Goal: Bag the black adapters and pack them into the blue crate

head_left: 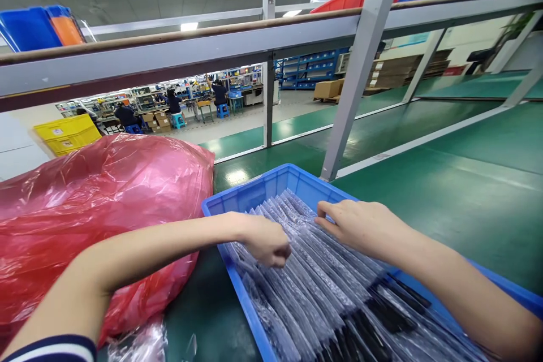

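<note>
— What did the head view show of the two hands?

— Both were down in a blue plastic bin (271, 184) that stood on the green table (466, 203), its far corner just before a grey frame post (352, 85). The bin was packed with rows of clear bubble-wrap sleeves (322, 288) standing on edge, dark parts showing inside those nearest the camera.

— And the left hand?

— The left hand (265, 240) rested on the sleeves near the bin's left wall, its fingers curled under, pinching the top edge of a sleeve. The right hand (360, 226) lay on the rows toward the far end of the bin, fingers (324, 215) narrowed together and pressed onto the sleeve tops; whether they gripped one, I could not tell.

— What lay beside the bin?

— A big red plastic bag (106, 209), stuffed full, sat on the table's left side, touching the left forearm. Farther off stood a yellow crate (68, 133), and beyond the frame, workers sat on blue stools (178, 120) at distant benches. Blue and red bins (25, 28) rested on the shelf overhead.
</note>
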A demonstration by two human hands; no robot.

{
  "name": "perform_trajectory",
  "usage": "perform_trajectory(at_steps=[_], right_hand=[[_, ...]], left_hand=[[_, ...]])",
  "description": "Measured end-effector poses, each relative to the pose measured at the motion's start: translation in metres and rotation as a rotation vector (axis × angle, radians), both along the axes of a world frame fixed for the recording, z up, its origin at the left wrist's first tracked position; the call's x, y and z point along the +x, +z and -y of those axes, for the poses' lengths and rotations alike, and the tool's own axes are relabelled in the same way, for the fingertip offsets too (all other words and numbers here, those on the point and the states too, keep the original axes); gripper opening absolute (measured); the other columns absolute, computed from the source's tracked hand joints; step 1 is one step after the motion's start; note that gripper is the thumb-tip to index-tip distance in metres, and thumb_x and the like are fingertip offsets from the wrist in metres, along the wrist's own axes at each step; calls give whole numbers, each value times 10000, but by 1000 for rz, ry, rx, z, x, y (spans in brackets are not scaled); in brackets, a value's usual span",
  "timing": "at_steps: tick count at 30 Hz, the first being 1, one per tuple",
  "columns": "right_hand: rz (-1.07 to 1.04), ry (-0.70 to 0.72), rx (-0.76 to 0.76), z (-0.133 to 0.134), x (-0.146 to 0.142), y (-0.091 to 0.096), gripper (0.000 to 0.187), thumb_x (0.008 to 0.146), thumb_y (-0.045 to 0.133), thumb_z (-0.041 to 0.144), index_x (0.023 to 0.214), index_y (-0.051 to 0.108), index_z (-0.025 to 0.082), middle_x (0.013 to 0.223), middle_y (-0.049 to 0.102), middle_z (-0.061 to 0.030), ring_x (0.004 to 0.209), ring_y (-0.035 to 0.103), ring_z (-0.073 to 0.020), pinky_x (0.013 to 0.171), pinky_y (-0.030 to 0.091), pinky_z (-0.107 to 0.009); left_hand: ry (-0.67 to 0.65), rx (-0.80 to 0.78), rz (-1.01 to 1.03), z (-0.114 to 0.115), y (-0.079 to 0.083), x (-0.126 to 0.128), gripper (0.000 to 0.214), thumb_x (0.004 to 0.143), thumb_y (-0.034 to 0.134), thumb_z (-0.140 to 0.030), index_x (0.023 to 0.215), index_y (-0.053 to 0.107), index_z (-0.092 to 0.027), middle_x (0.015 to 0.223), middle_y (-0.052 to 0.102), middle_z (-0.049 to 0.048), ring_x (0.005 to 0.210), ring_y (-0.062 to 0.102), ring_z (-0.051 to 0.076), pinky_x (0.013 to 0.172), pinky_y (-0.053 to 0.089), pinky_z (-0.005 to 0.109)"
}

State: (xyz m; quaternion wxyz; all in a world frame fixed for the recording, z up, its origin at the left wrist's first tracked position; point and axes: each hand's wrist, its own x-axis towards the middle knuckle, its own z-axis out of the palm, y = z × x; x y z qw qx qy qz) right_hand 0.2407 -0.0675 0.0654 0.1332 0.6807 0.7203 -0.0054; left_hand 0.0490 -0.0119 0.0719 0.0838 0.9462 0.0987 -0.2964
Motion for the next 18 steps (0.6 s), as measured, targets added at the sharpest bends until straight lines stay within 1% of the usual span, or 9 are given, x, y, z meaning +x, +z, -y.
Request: perform_trajectory(at_steps=[1,3,4,6,9,11,13,16,18], right_hand=[[-6,4,3,0,0,0,303,1080,388,360,1132,635,191,1056,724,-81,1025,699,-318,763,501,-410],[-19,14,8,1,0,0,307,1080,383,362,1133,638,198,1052,724,-78,1023,698,-315,753,491,-402],[-26,20,11,1,0,-1,310,1080,382,367,1135,639,202,1050,725,-77,1023,697,-315,751,487,-400],[-38,29,16,1,0,-3,315,1079,382,373,1137,642,204,1046,726,-80,1021,696,-316,750,480,-398],[-52,46,20,1,-1,-6,313,1077,382,366,1121,645,203,1041,728,-82,1002,699,-313,744,475,-399],[-60,61,18,1,-1,-8,310,1074,383,355,1107,649,198,1025,728,-83,986,702,-315,733,472,-399],[-60,71,18,1,-2,-10,311,1071,386,346,1106,652,188,998,729,-89,972,707,-323,722,471,-399],[-54,80,19,0,-3,-11,311,1065,392,329,1109,656,171,988,728,-103,973,711,-334,726,474,-403],[-51,89,21,0,-3,-11,311,1062,391,317,1113,656,161,1004,727,-111,986,710,-341,733,479,-409]], left_hand=[[-17,-53,-37,11,5,-9,289,1017,464,-318,973,720,-192,945,733,44,805,641,192,666,459,313],[-36,-138,-103,28,7,-21,374,1059,404,-358,973,721,-178,977,748,52,833,657,174,749,480,283],[-33,-161,-131,34,5,-25,416,1073,364,-362,991,720,-163,1022,751,70,880,671,182,799,486,281],[-6,-184,-177,41,-3,-29,466,1083,292,-341,1086,709,-133,1152,732,111,1007,681,219,892,485,304],[39,-225,-239,42,-13,-31,506,1065,235,-316,1264,650,-106,1315,665,139,1167,643,265,981,467,338],[83,-237,-274,41,-18,-31,534,1037,235,-339,1326,608,-88,1337,643,170,1198,629,303,963,481,374],[140,-230,-298,38,-21,-32,568,999,269,-393,1360,567,-71,1301,644,211,1163,642,341,875,513,405],[206,-241,-306,36,-26,-32,624,939,342,-459,1402,492,-68,1229,653,231,1070,671,346,754,532,394],[226,-261,-294,34,-29,-32,648,915,369,-468,1419,453,-70,1214,647,231,1057,674,343,744,535,391]])
